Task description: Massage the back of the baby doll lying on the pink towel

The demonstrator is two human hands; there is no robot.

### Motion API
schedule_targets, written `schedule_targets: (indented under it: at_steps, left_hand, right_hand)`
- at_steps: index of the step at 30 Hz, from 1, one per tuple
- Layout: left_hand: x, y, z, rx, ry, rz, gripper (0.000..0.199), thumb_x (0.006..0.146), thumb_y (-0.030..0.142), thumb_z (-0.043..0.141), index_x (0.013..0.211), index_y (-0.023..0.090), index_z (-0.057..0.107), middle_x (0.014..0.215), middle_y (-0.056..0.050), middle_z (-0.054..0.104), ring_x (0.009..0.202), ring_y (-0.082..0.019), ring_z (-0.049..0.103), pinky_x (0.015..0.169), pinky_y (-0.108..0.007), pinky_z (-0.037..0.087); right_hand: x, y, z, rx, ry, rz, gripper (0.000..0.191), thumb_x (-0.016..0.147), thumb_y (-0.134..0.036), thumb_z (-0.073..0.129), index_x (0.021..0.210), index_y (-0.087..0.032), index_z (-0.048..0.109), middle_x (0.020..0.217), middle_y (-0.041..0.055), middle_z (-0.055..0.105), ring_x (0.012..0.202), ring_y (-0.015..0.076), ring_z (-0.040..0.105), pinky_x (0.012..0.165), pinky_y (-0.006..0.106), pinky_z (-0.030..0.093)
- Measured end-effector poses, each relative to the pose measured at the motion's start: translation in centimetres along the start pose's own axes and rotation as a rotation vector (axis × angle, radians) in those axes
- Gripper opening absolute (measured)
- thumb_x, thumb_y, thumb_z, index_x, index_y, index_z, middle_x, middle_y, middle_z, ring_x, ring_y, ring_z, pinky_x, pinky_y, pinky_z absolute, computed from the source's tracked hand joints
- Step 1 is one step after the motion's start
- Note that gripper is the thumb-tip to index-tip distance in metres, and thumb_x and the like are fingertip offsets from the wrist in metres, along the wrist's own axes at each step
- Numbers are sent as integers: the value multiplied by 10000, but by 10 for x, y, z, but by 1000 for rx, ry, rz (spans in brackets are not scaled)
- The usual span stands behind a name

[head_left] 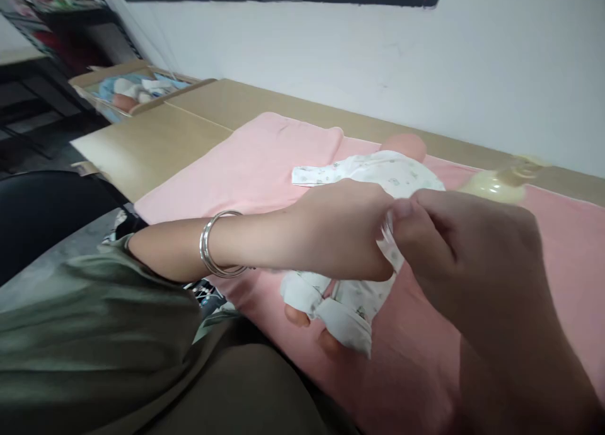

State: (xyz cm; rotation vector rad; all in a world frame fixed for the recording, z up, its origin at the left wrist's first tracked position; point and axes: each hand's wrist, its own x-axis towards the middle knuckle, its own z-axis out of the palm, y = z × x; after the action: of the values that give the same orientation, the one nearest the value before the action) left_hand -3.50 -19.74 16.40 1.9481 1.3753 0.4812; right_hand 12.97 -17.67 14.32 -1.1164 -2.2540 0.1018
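A baby doll lies on a pink cloth [227,164], dressed in a white printed outfit [399,170]. Its head [406,145] points toward the wall, and its feet [297,315] stick out of the leg cuffs nearest me. My left hand [347,230], with silver bangles at the wrist, is closed above the doll's middle. Against it my right hand [467,246] is closed too, thumb against the fingers. A thin white fabric strip [390,243] runs between both hands. My hands and forearm hide most of the doll's torso.
A pale yellow pump bottle [496,186] stands beyond my right hand, somewhat blurred. On the wooden table [161,142], at the far left, is an open box [142,107] with another doll and blue cloth. A black chair [51,214] is at left. The wall borders the table's back.
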Motion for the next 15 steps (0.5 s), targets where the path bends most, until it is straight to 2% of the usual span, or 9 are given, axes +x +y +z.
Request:
schedule_targets:
  at_steps: [2,5,8,10,12,15]
  left_hand:
    - [-8,0,-4,190,79,-38,84,684,167,680,732,202,621,697,-13,592,825,-202,582,747,-316,422]
    - [-14,-11,-8,458,109,-82,70,715,197,679,714,204,609,679,-20,576,739,-197,560,720,-330,380]
    - [-20,-30,-12,669,97,-61,42,733,182,632,744,202,597,704,-36,577,660,-173,502,660,-329,302]
    - [-27,-45,-20,719,120,-94,57,770,248,623,762,205,587,745,-48,601,648,-167,474,637,-327,263]
    - [-39,-59,-36,691,192,-189,174,792,369,632,763,207,575,752,-49,614,642,-161,457,624,-323,251]
    - [-68,-85,-75,660,307,-447,190,706,340,685,728,191,569,613,-1,536,622,-125,429,624,-308,262]
  right_hand:
    - [-5,-4,9,-37,61,-57,486,950,-473,396,570,-228,217,467,-27,256,441,100,236,458,282,153]
    - [-6,-5,30,21,54,-88,478,969,-483,388,586,-241,239,474,-31,305,442,103,273,452,273,180]
    - [-4,-7,52,83,-86,-89,399,926,-441,481,617,-236,335,534,-28,439,470,108,386,453,255,258]
    - [-7,-7,62,94,-199,-109,263,903,-398,557,721,-220,491,656,-20,572,525,122,503,472,253,331]
    - [-13,-6,68,75,-246,-152,163,899,-362,599,951,-209,617,822,2,672,614,153,604,512,270,404]
    - [-19,-1,71,63,-151,-191,307,923,-329,596,1203,-213,639,946,32,711,693,178,657,570,303,469]
